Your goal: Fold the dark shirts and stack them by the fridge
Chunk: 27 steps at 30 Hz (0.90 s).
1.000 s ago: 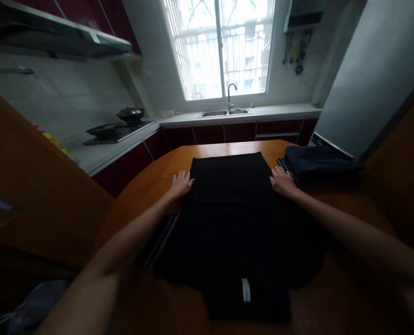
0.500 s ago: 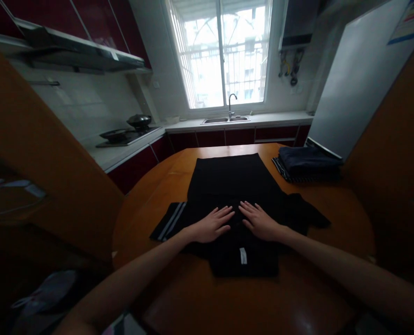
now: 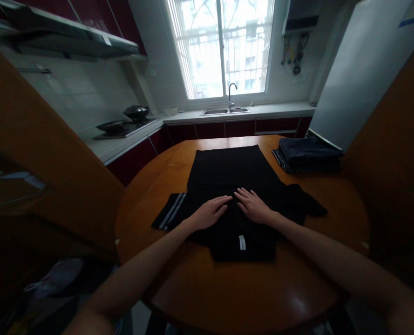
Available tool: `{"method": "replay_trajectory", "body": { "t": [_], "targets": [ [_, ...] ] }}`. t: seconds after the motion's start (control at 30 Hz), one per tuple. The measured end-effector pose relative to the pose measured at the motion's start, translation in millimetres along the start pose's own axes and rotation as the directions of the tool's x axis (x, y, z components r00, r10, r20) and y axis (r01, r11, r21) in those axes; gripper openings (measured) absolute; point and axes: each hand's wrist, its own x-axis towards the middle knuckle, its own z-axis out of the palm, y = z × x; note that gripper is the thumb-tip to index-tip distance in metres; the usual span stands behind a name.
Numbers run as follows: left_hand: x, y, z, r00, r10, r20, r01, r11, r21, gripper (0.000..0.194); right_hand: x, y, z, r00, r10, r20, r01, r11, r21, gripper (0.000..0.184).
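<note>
So, smoothing looks like the step: black short-sleeved fabric shirt (image 3: 229, 167) flat on rounded brown wooden table (image 3: 248, 298), left hand (image 3: 209, 214) palm-down on it, fingers extended, right hand (image 3: 254, 207) just beside, fingers spread; folded navy cloth (image 3: 308, 151) far right; next move likely needs even pressure

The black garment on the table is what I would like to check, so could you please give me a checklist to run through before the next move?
1. Black garment spread out on the table: ok.
2. Left hand on the garment, fingers extended, not gripping: ok.
3. Right hand on the garment, likewise open: ok.
4. Both sleeves out to the sides, the striped sleeve on the left and the other sleeve on the right: ok.
5. Folded stack at the far right apart from the garment: ok.
6. Underside of the garment free of creases: cannot tell, it is hidden.
</note>
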Motion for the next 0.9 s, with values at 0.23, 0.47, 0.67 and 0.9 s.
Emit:
{"method": "replay_trajectory", "body": {
  "t": [0.23, 0.47, 0.67, 0.9],
  "targets": [
    [-13, 31, 5.2, 0.960, 0.176, 0.219, -0.194, 0.979, 0.064, 0.060, -3, -3, -7, 1.000, -0.017, 0.006, 0.017, 1.000, 0.013, 0.056],
    [-11, 23, 16.5, 0.935, 0.133, 0.327, -0.204, 0.960, 0.193, 0.066, -2, 1, -5, 1.000, -0.021, -0.003, 0.021, 1.000, 0.015, 0.055],
    [-13, 27, 20.0, 0.936, 0.106, 0.337, -0.189, 0.957, 0.222, 0.066, -2, 2, -5, 1.000, 0.014, -0.007, -0.014, 1.000, 0.002, 0.056],
    [-18, 40, 23.4, 0.923, 0.114, 0.368, -0.185, 0.969, 0.164, 0.079, -1, 2, -9, 0.997, 0.069, -0.016, -0.069, 0.998, -0.008, 0.056]
  ]
}}
